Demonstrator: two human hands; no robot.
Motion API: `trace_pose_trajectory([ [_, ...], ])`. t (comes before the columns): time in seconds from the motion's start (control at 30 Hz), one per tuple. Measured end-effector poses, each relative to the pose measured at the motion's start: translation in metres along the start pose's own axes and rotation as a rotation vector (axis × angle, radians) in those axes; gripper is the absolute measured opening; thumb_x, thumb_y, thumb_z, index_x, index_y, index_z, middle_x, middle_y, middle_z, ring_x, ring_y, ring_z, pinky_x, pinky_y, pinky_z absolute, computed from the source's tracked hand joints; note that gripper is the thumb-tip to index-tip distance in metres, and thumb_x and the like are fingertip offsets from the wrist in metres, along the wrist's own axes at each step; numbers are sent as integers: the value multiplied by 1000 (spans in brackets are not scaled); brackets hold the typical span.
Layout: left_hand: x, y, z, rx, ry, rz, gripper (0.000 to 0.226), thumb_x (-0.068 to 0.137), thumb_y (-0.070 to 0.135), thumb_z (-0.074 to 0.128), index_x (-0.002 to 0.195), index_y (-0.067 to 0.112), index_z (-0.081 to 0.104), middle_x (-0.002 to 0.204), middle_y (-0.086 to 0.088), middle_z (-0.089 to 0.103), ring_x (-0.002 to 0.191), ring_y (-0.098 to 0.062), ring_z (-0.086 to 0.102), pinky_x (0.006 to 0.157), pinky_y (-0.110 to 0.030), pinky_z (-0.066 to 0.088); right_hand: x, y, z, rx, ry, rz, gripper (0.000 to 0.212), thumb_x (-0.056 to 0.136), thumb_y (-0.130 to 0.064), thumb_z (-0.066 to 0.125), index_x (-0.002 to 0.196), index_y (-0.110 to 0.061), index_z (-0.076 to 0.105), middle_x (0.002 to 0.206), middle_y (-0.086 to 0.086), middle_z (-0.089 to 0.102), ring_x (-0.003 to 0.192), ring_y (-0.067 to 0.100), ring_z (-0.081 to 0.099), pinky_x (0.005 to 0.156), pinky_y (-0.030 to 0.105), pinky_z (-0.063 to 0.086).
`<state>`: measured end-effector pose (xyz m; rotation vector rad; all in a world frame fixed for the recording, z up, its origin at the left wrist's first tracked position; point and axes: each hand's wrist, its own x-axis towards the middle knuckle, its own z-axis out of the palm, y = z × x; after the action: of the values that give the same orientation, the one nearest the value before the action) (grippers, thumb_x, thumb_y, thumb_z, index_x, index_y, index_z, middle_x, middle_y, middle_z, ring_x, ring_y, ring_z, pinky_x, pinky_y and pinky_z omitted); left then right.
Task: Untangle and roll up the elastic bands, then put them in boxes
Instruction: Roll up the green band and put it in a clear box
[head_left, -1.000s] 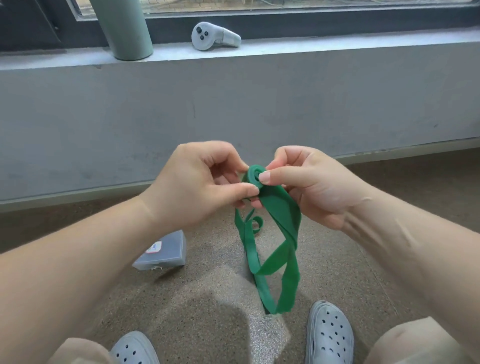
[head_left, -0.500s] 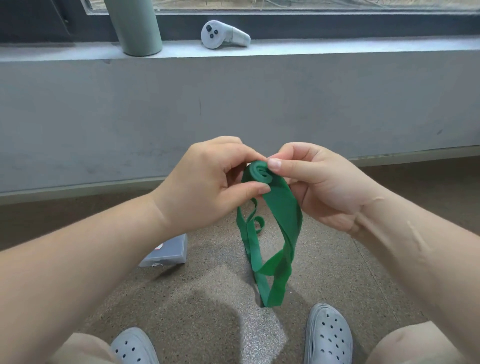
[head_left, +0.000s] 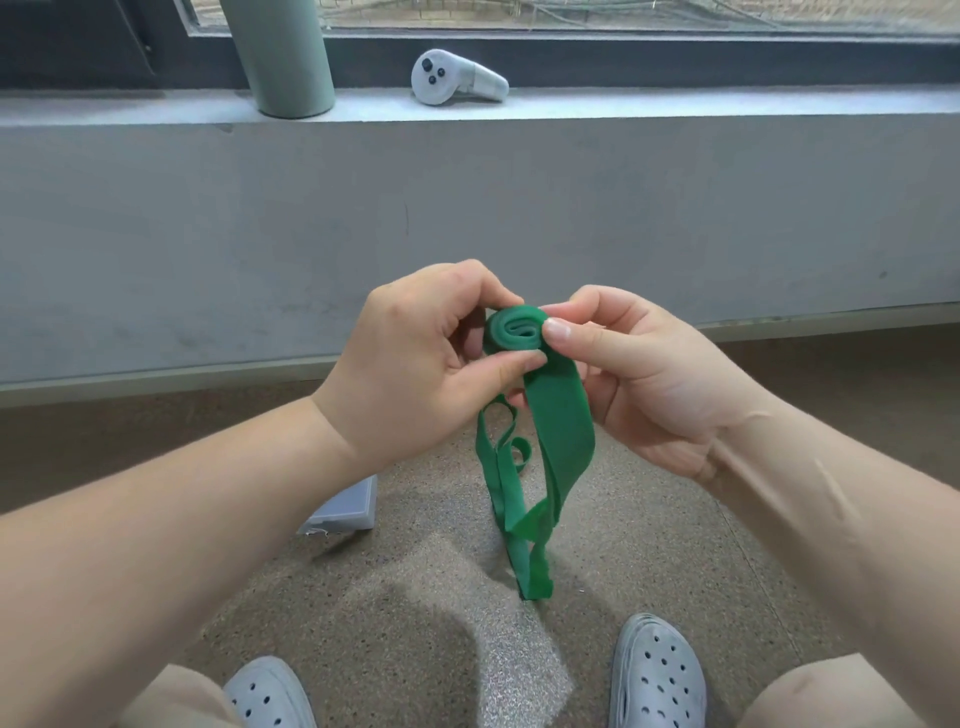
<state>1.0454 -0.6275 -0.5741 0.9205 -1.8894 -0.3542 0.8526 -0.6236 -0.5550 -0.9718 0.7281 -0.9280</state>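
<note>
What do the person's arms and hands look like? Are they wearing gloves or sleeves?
No gloves and no sleeves show: both forearms are bare right to the picture's edge. The left hand and right hand wear no rings, watch or bracelets. The nails on the fingers are short and unpainted.

We faced a plain grey concrete wall (head_left: 260, 249) topped by a pale grey ledge (head_left: 675, 106) beneath a dark-framed window (head_left: 623, 52). On the ledge stood a sage-green cylindrical bottle (head_left: 283, 57) and a white handheld controller (head_left: 454, 80). Daylight fell on the speckled brown stone floor (head_left: 426, 597).
</note>
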Motion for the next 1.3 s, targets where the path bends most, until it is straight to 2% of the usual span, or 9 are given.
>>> trace_pose_trajectory([
  [0.23,-6,-4,8,-137,68,-67,34,79,28,80,83,2,59,66,-18,61,53,-26,49,50,-38,46,0,18,14,5,178,-136,22,77,-13,72,69,-12,52,79,12,72,63,25,69,62,34,57],
  [0.33,-6,-6,7,-172,105,-86,33,79,25,82,80,7,54,69,-21,61,54,-34,52,49,-43,46,-2,19,14,22,148,-117,16,81,-13,70,74,-13,56,92,14,73,73,28,70,73,39,58],
  [0.5,-5,3,12,-259,146,-161,40,78,29,82,78,14,46,77,-3,68,56,-39,54,47,-42,48,-4,16,21,43,194,-139,15,81,-6,70,73,-14,60,90,13,73,71,25,70,68,37,59],
  [0.63,-9,5,16,-227,76,-240,32,77,18,81,85,13,50,71,-1,67,51,-26,59,46,-41,51,-5,15,19,-46,298,-213,25,87,3,68,69,-12,60,81,6,74,70,21,70,58,31,57],
  [0.73,-9,8,15,-381,-38,-333,18,86,13,68,91,11,52,74,-15,69,54,-33,69,48,-39,52,-5,11,14,-88,339,-252,23,89,4,66,72,-10,61,74,5,74,63,19,68,55,30,56],
  [0.93,6,3,6,-598,-215,-604,16,93,10,66,102,11,53,61,-7,60,45,-32,63,41,-28,44,-4,9,5,-241,332,-240,14,88,5,69,77,-3,65,71,12,73,65,24,68,58,31,58],
  [1.07,10,0,1,-496,-274,-641,40,81,31,75,121,28,68,77,-4,57,49,-26,57,43,-28,44,-3,7,4,-290,346,-244,11,87,4,70,78,-1,67,74,25,72,66,38,67,71,55,60],
  [1.13,12,1,-3,-513,-283,-628,40,80,24,77,119,25,72,89,-6,59,55,-26,59,46,-29,49,-3,5,3,-323,321,-242,8,86,5,71,80,1,68,79,32,70,68,41,67,74,57,59],
  [1.3,13,7,-9,-619,-259,-638,23,86,-3,72,105,9,75,85,-18,67,73,-27,70,69,-33,62,-3,5,5,-352,277,-230,4,85,3,72,84,0,70,83,25,75,69,29,72,57,29,58],
])
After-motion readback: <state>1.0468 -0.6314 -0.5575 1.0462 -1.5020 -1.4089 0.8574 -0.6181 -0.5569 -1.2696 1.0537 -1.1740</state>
